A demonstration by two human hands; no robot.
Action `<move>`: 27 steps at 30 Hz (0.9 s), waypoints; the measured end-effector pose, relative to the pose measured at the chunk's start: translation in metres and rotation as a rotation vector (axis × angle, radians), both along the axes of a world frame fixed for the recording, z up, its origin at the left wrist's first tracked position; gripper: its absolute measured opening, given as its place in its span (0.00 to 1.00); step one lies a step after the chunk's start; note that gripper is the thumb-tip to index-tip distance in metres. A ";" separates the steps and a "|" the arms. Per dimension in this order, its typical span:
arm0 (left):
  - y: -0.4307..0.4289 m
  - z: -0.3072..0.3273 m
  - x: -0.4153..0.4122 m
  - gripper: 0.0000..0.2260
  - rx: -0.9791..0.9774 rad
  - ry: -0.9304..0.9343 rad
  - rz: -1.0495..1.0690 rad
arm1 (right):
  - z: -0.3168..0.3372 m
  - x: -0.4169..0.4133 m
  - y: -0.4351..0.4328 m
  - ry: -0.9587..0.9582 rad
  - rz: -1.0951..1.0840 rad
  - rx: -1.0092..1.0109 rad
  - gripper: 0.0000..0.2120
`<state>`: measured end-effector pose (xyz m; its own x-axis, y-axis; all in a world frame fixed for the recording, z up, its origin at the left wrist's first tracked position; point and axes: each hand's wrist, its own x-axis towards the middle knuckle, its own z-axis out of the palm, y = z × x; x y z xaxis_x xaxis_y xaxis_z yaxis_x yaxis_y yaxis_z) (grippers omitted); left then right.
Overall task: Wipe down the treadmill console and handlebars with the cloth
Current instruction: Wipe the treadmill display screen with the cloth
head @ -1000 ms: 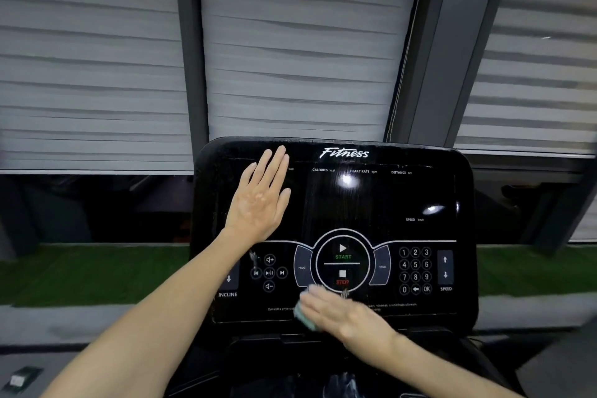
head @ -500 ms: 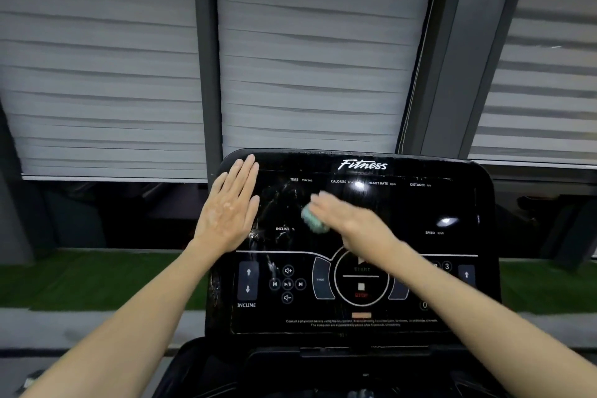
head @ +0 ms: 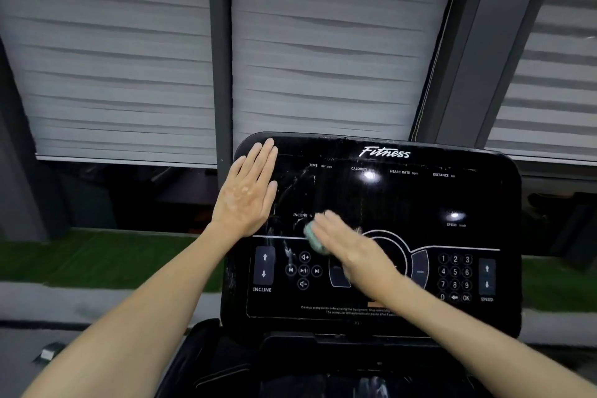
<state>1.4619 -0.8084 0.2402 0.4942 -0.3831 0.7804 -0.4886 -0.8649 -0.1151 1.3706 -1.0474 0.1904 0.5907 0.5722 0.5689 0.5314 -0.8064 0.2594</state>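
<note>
The small pale-green cloth [head: 312,237] has slid back down from the upper display to the middle-left of the glossy black treadmill console [head: 403,200]. The right hand [head: 350,247] presses it with fairly straight fingers (blurred by motion). The left hand [head: 247,192] stays flat on the top-left corner, fingers straight and empty, hemming leftward strokes. Smears show beside it; the right half lies open.
</note>
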 end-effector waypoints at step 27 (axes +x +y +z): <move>0.002 -0.001 0.003 0.26 0.003 0.029 -0.002 | 0.115 0.056 0.028 -0.104 -0.078 0.169 0.38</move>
<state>1.4651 -0.8069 0.2387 0.5157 -0.3864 0.7647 -0.4935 -0.8636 -0.1036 1.4262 -1.0192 0.3053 0.5630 0.4182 0.7129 0.4427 -0.8809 0.1672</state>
